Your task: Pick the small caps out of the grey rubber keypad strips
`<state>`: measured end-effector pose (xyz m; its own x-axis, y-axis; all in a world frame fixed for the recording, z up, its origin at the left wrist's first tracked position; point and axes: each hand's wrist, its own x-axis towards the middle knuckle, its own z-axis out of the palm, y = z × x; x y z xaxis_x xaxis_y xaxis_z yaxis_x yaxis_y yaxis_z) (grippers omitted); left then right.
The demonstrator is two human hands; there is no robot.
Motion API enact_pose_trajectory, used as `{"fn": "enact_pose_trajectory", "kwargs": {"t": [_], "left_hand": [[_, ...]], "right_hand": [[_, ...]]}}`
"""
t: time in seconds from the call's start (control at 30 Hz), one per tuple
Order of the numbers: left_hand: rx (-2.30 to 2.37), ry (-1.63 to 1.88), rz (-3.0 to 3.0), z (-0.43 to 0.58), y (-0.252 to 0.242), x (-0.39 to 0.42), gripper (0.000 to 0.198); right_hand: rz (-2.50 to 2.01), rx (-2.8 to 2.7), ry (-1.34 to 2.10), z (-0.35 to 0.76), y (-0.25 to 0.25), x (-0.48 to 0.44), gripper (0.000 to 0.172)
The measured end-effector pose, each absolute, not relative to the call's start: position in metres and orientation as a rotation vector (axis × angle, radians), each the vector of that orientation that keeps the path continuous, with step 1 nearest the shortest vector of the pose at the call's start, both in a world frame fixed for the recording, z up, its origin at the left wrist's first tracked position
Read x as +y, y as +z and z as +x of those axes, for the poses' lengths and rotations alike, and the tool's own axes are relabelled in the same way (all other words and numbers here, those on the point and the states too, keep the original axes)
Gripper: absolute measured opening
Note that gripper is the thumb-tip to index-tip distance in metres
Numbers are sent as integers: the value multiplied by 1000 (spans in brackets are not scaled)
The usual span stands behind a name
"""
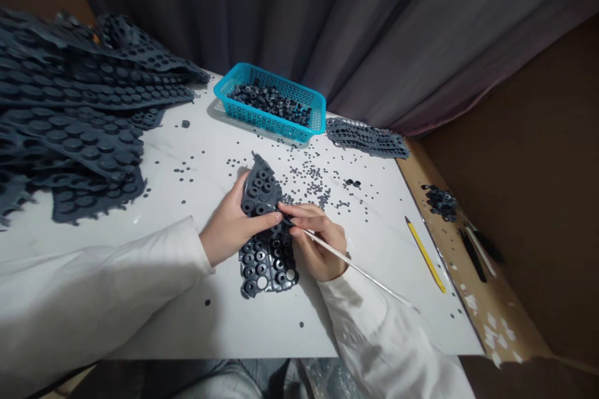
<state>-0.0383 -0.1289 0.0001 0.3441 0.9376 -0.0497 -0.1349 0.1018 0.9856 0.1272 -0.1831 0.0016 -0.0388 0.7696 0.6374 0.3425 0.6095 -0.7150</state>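
A dark grey rubber sheet (pixel 267 262) with rows of moulded round rings is held up over the white table, its upper part bent. My left hand (pixel 230 221) grips its left edge, thumb laid across the front. My right hand (pixel 322 238) is closed around a thin white stick (pixel 360 271), whose far end meets the sheet near my left thumb; the exact tip is hidden by fingers. Two pale discs show among the rings at the sheet's lower end. Many tiny dark discs (pixel 314 184) lie scattered on the table behind my hands.
A blue basket (pixel 276 123) of small dark rubber pieces stands at the back. Stacked rubber sheets (pixel 84 118) cover the left side. A punched-out sheet (pixel 367 137) lies right of the basket. A yellow utility knife (pixel 425 255) and a dark heap of scraps (pixel 440 201) are at right.
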Motion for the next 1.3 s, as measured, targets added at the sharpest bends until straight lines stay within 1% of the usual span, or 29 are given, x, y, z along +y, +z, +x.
{"fn": "enact_pose_trajectory", "kwargs": {"t": [0.4, 0.7, 0.93, 1.1, 1.3], "left_hand": [[875, 957, 1215, -39, 3, -129, 67], [867, 957, 1243, -39, -2, -128, 67], [816, 992, 1203, -38, -3, -128, 69], [745, 970, 1146, -39, -2, -129, 70], [704, 943, 1136, -42, 0, -132, 77]], "right_hand": [[-927, -1637, 442, 128, 1, -183, 3], [-950, -1640, 370, 128, 1, -183, 10], [-1086, -1221, 536, 128, -8, -183, 3], [-1104, -1021, 625, 128, -6, -177, 6], [-1117, -992, 676, 127, -6, -177, 8]]}}
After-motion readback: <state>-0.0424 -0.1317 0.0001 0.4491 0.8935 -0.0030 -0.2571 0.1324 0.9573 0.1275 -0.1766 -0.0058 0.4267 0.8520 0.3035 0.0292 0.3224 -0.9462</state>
